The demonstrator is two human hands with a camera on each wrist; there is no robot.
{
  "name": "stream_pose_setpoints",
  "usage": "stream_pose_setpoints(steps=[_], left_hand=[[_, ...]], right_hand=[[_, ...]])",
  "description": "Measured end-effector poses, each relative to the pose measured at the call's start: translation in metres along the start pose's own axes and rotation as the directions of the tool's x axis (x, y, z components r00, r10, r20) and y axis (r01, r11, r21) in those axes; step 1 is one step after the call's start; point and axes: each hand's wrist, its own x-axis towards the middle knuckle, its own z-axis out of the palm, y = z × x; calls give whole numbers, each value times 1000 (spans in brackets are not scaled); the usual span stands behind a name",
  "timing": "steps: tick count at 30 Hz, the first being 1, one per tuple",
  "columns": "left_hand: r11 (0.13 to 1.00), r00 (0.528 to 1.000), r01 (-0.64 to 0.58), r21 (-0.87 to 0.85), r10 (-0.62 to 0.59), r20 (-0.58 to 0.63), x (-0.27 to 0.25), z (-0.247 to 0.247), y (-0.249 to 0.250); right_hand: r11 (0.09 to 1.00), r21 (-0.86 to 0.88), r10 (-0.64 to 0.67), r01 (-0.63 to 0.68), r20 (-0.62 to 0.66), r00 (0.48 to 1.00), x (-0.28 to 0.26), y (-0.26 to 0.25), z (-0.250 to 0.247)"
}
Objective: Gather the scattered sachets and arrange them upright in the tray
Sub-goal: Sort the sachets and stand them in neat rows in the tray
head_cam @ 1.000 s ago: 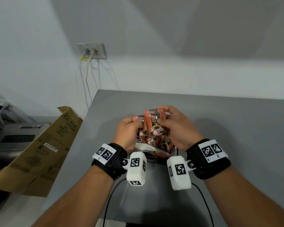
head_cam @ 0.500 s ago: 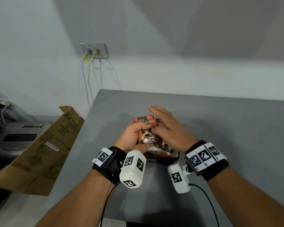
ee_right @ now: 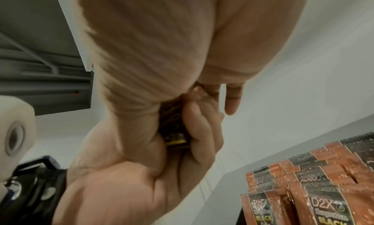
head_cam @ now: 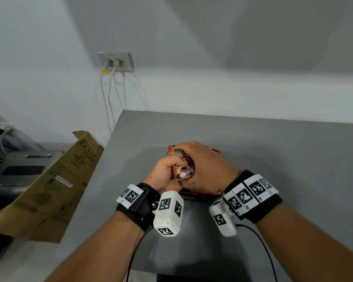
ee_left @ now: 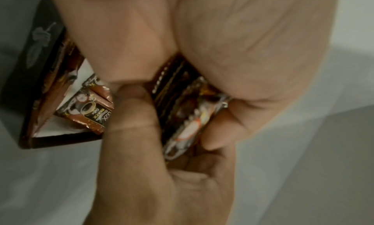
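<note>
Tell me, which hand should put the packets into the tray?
Probably the left hand. It already grips the bundle of sachets just above the tray. The right hand only lies over the top.

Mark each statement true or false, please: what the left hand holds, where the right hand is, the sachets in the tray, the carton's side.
1. The left hand grips a bundle of sachets. True.
2. The right hand rests flat on the table, away from the bundle. False: it lies over the bundle.
3. Sachets in the tray stand upright. True.
4. The cardboard carton lies right of the table. False: it lies left.
</note>
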Motion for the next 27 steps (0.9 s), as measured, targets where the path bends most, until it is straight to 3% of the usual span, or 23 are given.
stream_pose_setpoints(steps=[3, 6, 9, 12, 16, 19, 23, 27], left_hand=[[994, 993, -71, 78, 78, -87, 5, -1, 2], [976, 977, -170, 134, 185, -109, 10, -2, 6], [936, 959, -238, 259, 268, -89, 14, 2, 10], [917, 956, -238, 320, 279, -88, 19, 4, 10], [927, 933, -196, 318, 276, -230, 21, -5, 16], [921, 908, -163, 354, 280, -311, 21, -22, 18], [897, 904, -117, 425, 273, -328, 19, -32, 12], [874, 914, -87, 478, 261, -310, 16, -34, 6]], right_hand=[[982, 179, 61, -65, 27, 998, 0, 3, -7], [905, 394, 204, -161, -70, 977, 3, 10, -22], [854, 487, 258, -182, -94, 962, 7, 20, -27], [841, 515, 253, -168, -99, 962, 9, 26, -30], [872, 414, 353, -260, -165, 921, 3, 53, -39], [895, 193, 425, -402, -99, 900, -8, 78, -23], [888, 79, 451, -453, 49, 891, -17, 96, 12], [880, -39, 475, -474, 44, 879, -19, 105, 31]])
